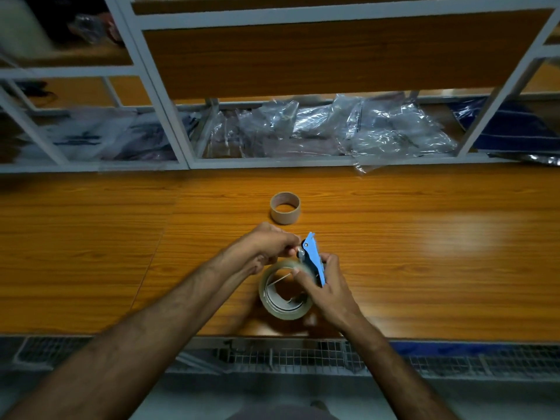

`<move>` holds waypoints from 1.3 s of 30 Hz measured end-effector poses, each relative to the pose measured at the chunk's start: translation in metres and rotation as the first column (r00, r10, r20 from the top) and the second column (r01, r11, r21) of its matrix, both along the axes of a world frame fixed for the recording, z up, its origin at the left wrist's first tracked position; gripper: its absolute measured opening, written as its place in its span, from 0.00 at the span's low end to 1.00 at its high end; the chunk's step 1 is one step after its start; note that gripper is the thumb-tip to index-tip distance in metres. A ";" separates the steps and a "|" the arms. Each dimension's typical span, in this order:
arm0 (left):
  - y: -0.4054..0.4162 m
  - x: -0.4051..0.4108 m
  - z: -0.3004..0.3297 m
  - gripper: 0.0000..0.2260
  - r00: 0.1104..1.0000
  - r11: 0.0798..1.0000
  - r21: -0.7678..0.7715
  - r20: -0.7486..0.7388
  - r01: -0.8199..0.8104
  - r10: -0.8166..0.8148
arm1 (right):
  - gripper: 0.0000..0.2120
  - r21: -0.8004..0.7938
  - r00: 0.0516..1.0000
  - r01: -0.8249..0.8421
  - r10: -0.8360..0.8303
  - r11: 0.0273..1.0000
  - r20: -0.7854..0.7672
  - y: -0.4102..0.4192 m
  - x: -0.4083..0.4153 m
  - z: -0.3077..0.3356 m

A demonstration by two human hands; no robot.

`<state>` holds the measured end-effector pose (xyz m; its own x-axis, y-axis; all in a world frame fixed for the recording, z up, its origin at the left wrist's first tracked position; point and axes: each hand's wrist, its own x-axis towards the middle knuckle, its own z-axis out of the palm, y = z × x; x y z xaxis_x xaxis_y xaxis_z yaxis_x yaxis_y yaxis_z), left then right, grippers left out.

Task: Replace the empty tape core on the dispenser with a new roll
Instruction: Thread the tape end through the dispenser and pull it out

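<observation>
The empty brown cardboard tape core [285,211] stands alone on the wooden table [424,253], a little beyond my hands. A blue tape dispenser [313,257] is held upright above the table's near part, with a new roll of clear tape [281,307] seated on it. My right hand [328,291] grips the dispenser and the roll's upper edge. My left hand [269,245] pinches at the dispenser's front end, near its small metal roller; the tape end itself is too small to make out.
Behind the table runs a grey metal shelf frame [333,161] holding crumpled clear plastic bags [378,128]. A wooden panel [333,53] sits above them. A wire mesh rack [288,356] lies under the table's near edge.
</observation>
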<state>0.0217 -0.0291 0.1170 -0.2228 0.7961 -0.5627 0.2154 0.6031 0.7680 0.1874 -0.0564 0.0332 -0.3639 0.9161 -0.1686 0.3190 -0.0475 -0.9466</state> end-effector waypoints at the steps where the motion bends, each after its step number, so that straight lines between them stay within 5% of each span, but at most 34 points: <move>1: 0.002 0.000 -0.002 0.06 1.000 1.000 -0.025 -0.009 0.007 -0.008 | 0.26 0.019 1.000 -0.003 0.002 1.000 0.015 0.000 0.001 -0.002; 11: 0.006 0.005 -0.024 0.13 0.994 0.944 -0.309 0.031 0.114 -0.109 | 0.27 0.112 0.996 0.028 -0.038 0.993 0.084 -0.002 0.005 -0.020; 22: 0.007 -0.004 -0.014 0.13 0.972 0.965 -0.250 0.232 0.082 -0.023 | 0.33 0.113 0.988 0.048 -0.063 0.992 0.138 0.002 0.004 -0.019; 30: -0.003 -0.002 -0.019 0.07 0.939 0.978 -0.198 0.320 -0.064 0.126 | 0.26 0.122 0.974 0.115 -0.136 0.986 0.180 0.005 -0.001 -0.014; 39: 0.002 -0.006 -0.028 0.04 0.969 0.985 -0.117 0.197 -0.128 0.150 | 0.21 0.160 0.957 0.122 -0.159 0.980 0.241 0.009 -0.006 -0.014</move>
